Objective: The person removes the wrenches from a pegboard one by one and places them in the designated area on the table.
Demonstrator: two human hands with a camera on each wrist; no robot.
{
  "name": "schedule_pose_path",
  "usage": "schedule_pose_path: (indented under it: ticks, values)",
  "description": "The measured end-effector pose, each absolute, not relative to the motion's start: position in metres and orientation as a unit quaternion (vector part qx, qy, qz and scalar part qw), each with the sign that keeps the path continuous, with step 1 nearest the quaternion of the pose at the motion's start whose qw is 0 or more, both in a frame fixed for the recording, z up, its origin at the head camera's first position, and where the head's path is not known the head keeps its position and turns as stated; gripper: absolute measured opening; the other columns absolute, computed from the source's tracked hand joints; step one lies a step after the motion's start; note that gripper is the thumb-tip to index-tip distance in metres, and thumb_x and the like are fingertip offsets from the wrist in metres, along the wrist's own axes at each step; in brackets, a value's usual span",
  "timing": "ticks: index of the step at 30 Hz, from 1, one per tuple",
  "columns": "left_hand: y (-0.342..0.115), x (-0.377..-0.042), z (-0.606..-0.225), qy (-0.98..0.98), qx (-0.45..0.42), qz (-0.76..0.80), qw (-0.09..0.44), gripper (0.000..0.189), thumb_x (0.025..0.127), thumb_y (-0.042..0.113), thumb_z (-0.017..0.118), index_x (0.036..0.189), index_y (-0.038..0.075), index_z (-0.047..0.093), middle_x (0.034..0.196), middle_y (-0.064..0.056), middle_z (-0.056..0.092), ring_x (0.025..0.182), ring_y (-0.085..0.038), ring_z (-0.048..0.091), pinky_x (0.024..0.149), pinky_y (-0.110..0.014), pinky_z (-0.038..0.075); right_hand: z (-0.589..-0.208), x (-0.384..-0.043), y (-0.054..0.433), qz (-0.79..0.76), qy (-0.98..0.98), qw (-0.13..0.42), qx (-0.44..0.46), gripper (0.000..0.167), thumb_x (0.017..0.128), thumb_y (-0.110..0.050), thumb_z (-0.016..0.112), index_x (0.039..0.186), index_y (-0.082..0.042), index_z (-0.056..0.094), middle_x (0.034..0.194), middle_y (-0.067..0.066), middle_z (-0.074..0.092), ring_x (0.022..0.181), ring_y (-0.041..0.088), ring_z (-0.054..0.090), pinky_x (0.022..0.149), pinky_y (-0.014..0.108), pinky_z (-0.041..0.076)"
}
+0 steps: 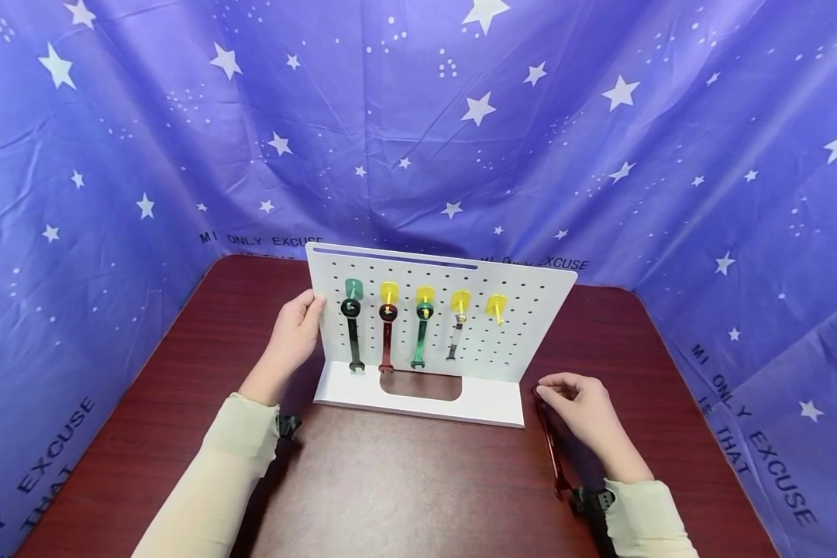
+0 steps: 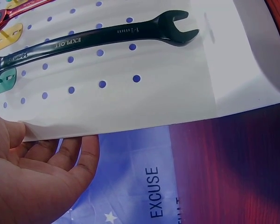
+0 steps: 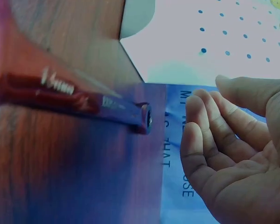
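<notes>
My left hand (image 1: 296, 329) grips the left edge of a white pegboard (image 1: 533, 310), thumb in front and fingers behind. Closest to it hangs a black combination wrench (image 2: 91, 38) on a green hook. Farther right, on yellow hooks, are a red wrench (image 1: 387, 347), a green wrench (image 1: 420, 341) and a small silver wrench (image 1: 455, 337). To the right of the board is another red wrench (image 1: 551, 449). My right hand (image 1: 579, 403) is by its ring end, fingers loosely bent; in the right wrist view a gap separates the fingertips from this wrench (image 3: 84, 100).
One yellow hook (image 1: 497, 308) at the right of the row carries nothing. The board's white base (image 1: 491, 401) has a cut-out and stands on a dark red wooden table (image 1: 390, 480). A blue star-patterned curtain (image 1: 390, 101) encloses the back and sides.
</notes>
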State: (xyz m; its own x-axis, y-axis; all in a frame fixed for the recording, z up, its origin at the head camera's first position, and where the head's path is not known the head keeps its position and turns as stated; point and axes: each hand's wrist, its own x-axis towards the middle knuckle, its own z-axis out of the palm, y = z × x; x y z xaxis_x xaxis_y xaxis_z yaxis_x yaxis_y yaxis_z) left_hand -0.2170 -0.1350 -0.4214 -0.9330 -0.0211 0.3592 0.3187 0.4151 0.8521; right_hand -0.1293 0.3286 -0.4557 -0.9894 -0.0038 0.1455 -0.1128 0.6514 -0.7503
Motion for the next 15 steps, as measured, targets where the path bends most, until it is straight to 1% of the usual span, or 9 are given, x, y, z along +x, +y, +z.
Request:
schedule_pose_path:
  ticks: [2,4,9,12,15]
  values:
    - [-0.134,-0.217,-0.421,-0.826,-0.089,-0.533,0.160,0.023,0.108,0.011,0.049,0.104,-0.005,0.065,0.083,-0.019,0.064,0.076,-0.028,0.055,0.065,-0.032,0.045,-0.454,-0.129,0.327,0.431,-0.899,0.062,0.038,0.013,0.092,-0.007,0.076,0.103,0.001,0.075,0.086,0.007,0.073,0.073,0.025,0.070,0.064,0.023,0.051]
    - [-0.134,-0.217,-0.420,-0.828,-0.087,-0.531,0.159,0.023,0.108,0.011,0.049,0.104,-0.004,0.065,0.083,-0.018,0.064,0.075,-0.027,0.054,0.065,-0.032,0.044,-0.451,-0.129,0.324,0.439,-0.895,0.064,0.045,0.014,0.092,-0.006,0.076,0.103,0.002,0.074,0.086,0.007,0.073,0.073,0.024,0.070,0.064,0.023,0.051]
    - [-0.133,-0.218,-0.421,-0.829,-0.081,-0.530,0.157,0.023,0.108,0.011,0.049,0.103,-0.004,0.065,0.089,-0.018,0.067,0.079,-0.027,0.057,0.067,-0.033,0.046,-0.448,-0.129,0.317,0.440,-0.893,0.069,0.060,0.014,0.092,-0.007,0.076,0.102,0.002,0.075,0.085,0.004,0.073,0.071,0.013,0.064,0.063,0.023,0.049]
    - [-0.133,-0.217,-0.421,-0.828,-0.082,-0.531,0.157,0.023,0.108,0.011,0.049,0.105,-0.005,0.065,0.090,-0.019,0.068,0.079,-0.028,0.058,0.067,-0.032,0.047,-0.446,-0.129,0.312,0.444,-0.890,0.071,0.071,0.013,0.091,-0.007,0.077,0.101,0.002,0.075,0.085,0.003,0.073,0.071,0.011,0.063,0.062,0.023,0.049]
    - [-0.133,-0.217,-0.421,-0.828,-0.082,-0.531,0.158,0.023,0.108,0.011,0.049,0.105,-0.005,0.066,0.087,-0.019,0.066,0.078,-0.028,0.057,0.066,-0.032,0.046,-0.446,-0.129,0.308,0.449,-0.887,0.073,0.080,0.013,0.091,-0.006,0.077,0.101,0.002,0.075,0.085,0.004,0.072,0.071,0.012,0.063,0.061,0.023,0.049]
